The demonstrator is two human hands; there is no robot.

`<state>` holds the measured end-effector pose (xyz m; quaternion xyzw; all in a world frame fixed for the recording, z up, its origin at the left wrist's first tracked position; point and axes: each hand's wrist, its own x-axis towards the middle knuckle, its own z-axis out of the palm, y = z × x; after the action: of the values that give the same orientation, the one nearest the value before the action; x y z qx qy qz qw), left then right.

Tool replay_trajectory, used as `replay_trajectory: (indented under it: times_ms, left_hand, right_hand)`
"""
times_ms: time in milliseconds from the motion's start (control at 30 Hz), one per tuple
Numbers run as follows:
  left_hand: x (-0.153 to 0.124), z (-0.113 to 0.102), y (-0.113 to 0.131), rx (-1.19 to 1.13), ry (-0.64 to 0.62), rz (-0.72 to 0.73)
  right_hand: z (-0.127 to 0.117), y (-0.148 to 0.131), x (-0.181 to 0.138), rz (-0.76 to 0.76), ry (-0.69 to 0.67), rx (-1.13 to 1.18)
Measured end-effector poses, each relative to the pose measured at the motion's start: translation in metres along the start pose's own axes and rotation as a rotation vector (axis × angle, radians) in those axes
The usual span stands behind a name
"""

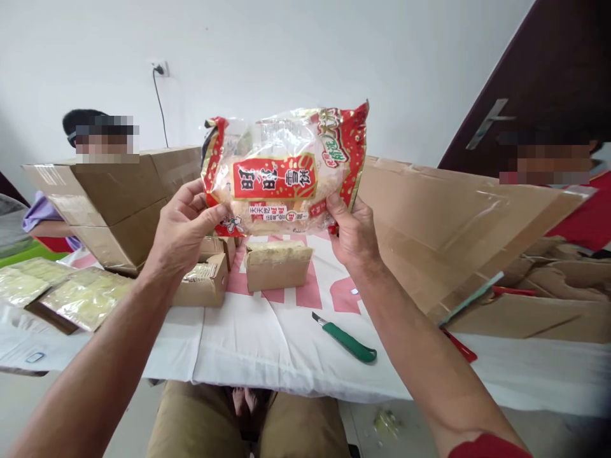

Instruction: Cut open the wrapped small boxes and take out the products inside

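I hold a red, gold and clear snack bag (285, 170) with rice crackers inside, raised in front of me above the table. My left hand (184, 226) pinches its lower left corner, fingers closed on it. My right hand (352, 230) grips its lower right edge, fingers closed too. Below the bag, a small open brown box (278, 266) filled with pale packets stands on the white cloth (267, 343).
A green-handled utility knife (347, 340) lies on the cloth near the front edge. More small brown boxes (205, 280) and trays of pale packets (81, 299) sit left. Large cardboard cartons (119, 197) and a flattened carton (458, 222) stand behind. Two people sit at the far sides.
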<state>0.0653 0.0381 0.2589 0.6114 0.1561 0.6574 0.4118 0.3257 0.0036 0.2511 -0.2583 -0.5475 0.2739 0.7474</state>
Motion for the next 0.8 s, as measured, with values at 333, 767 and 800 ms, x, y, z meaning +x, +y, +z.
replay_trajectory:
  times_ms: [333, 767, 800]
  left_hand:
    - [-0.029, -0.017, -0.013, 0.030, 0.043, -0.041]
    - [-0.168, -0.143, -0.144, 0.379, 0.582, -0.603]
    - [-0.166, -0.147, -0.151, 0.389, 0.606, -0.609]
  right_hand:
    - [-0.019, -0.014, -0.016, 0.241, -0.342, -0.131]
    - [-0.022, 0.100, -0.171, 0.576, -0.281, -0.379]
    - [-0.019, 0.105, -0.176, 0.563, -0.267, -0.406]
